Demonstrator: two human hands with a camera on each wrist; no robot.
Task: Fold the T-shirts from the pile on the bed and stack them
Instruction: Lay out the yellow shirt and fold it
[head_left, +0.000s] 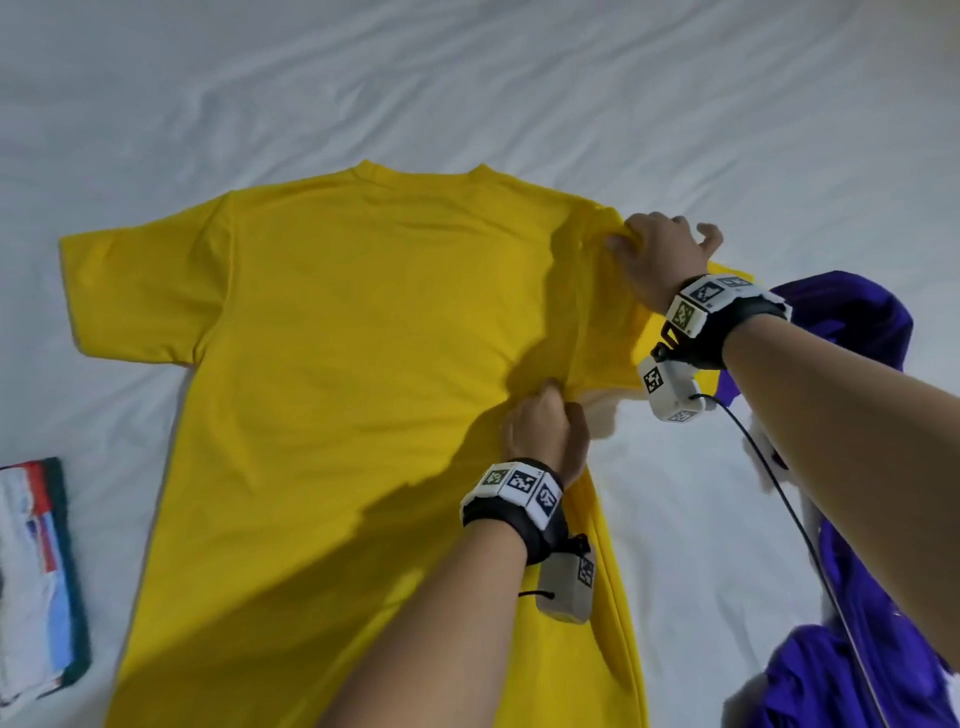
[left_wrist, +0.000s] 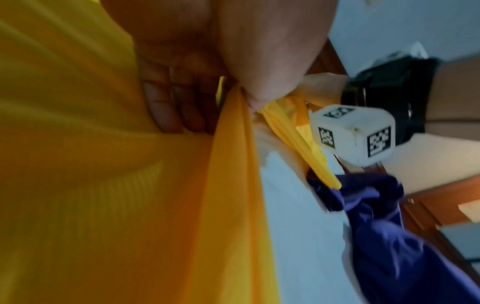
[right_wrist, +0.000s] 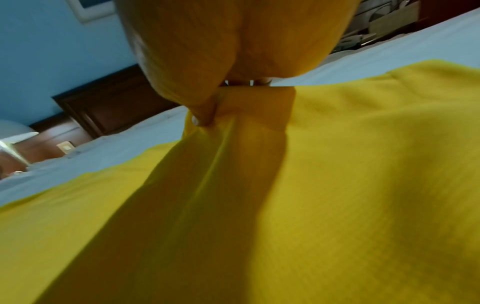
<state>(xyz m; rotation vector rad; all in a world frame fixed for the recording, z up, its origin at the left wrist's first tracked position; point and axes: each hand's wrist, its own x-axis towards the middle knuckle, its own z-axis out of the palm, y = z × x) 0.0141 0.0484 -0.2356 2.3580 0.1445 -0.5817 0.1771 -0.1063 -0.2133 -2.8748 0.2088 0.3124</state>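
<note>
Left hand (head_left: 545, 436) pinching yellow T-shirt (head_left: 337, 389) at right side seam, right hand (head_left: 657, 262) gripping its right shoulder, purple shirts (head_left: 852, 675) beside, white bed (head_left: 467, 78).

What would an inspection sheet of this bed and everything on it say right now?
Surface: white bed sheet, wrinkled.
Job's things: yellow T-shirt spread flat, collar away from the person; purple garments bunched at the right; folded stack at the left edge.
Clutter: nothing seen.
Grips: left hand pinches the shirt at its right side near the armpit; right hand pinches its right shoulder.
Cables: black cable runs from the right wrist camera towards the person.
Surroundings: dark wooden furniture and blue wall in the right wrist view.
</note>
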